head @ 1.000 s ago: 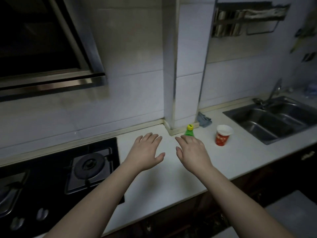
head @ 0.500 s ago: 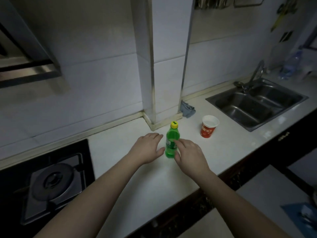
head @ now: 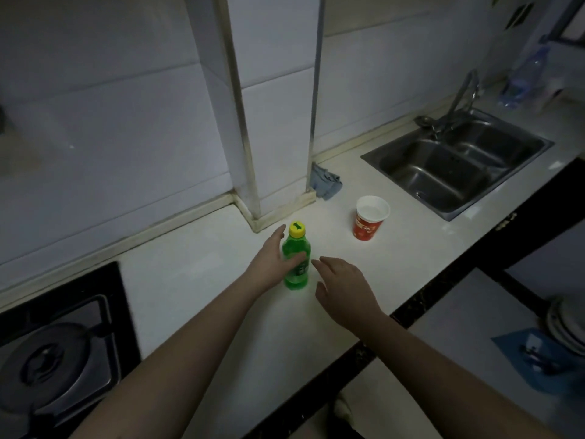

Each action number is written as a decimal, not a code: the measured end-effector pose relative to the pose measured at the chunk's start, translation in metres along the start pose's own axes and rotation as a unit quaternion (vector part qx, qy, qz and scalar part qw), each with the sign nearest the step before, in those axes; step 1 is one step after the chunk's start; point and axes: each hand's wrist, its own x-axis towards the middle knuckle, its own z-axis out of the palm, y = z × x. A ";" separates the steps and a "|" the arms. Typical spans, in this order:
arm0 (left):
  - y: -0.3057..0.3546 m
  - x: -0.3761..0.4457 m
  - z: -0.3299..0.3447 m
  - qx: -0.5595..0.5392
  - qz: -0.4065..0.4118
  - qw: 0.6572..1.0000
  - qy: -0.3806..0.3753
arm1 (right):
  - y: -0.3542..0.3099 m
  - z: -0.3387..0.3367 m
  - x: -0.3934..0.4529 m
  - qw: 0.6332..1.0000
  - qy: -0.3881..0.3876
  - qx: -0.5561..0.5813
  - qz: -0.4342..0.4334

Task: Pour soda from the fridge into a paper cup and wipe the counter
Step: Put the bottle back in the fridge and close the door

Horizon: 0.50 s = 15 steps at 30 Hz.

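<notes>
I see the green soda bottle upright on the white counter, yellow cap on, just in front of the tiled column. My left hand wraps its body from 9 o'clock, thumb across the front and fingers behind, holding it. My right hand hovers at the bottle's 4 o'clock, just beside it, fingers spread loosely and holding nothing. At 2 o'clock from the bottle stands 1 red paper cup, upright, white inside. A blue-grey cloth lies bunched at 1 o'clock against the column base. The steel sink sits further out at 2 o'clock; the gas burner at 8 o'clock.
</notes>
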 end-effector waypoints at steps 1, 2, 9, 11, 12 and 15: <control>0.000 0.001 0.004 -0.031 0.000 0.999 0.010 | 0.005 0.004 0.001 1.000 -0.005 0.009 0.001; 0.001 0.001 0.007 -0.054 0.005 0.998 0.021 | 0.010 0.007 0.001 1.000 -0.009 0.019 0.000; 0.000 0.009 0.040 -0.077 -0.044 0.992 0.090 | 0.056 0.028 0.006 0.989 -0.036 0.140 -0.010; 0.002 0.011 0.043 -0.056 -0.052 0.991 0.112 | 0.066 0.033 0.008 0.984 -0.056 0.171 -0.013; 0.004 0.011 0.044 -0.051 -0.053 0.990 0.122 | 0.070 0.035 0.009 0.981 -0.069 0.183 -0.021; 0.006 0.013 0.046 -0.043 -0.053 0.987 0.143 | 0.080 0.040 0.014 0.970 -0.104 0.215 -0.040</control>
